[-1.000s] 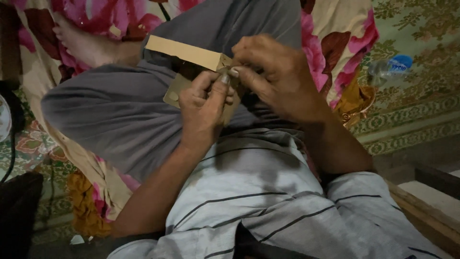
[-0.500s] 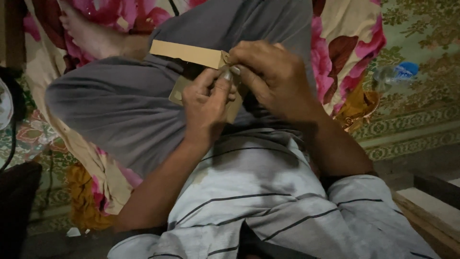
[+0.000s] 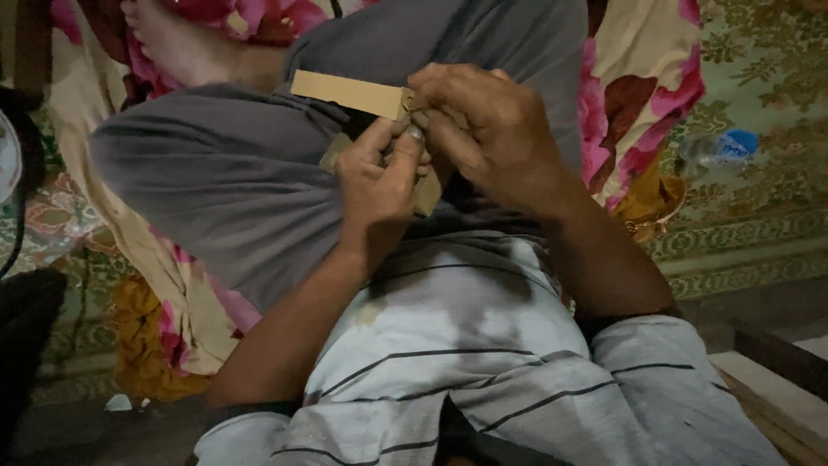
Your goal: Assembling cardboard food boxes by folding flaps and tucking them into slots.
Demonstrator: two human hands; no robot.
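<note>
I sit with my legs crossed in grey trousers (image 3: 224, 173), looking down at my lap. Both hands meet over a flat tan cardboard strip (image 3: 345, 91) that sticks out to the left. My left hand (image 3: 379, 177) pinches the strip's near end from below with thumb and fingers. Curled over the same end from above and the right is my right hand (image 3: 492, 129), fingertips pressed on the cardboard. A second tan piece (image 3: 427, 194) shows under the hands, mostly hidden. Whatever sits between the fingertips is too small to make out.
A flowered pink and cream cloth (image 3: 638, 95) lies under my legs. A clear plastic bottle with a blue label (image 3: 716, 148) rests on the patterned green mat (image 3: 759, 216) at right. A wooden edge (image 3: 776, 380) runs along the lower right. My bare foot (image 3: 172, 43) shows at top left.
The view has drifted slightly, so hands and strip sit a little lower and to the right in frame. The fingers keep the same pinch on the strip's end.
</note>
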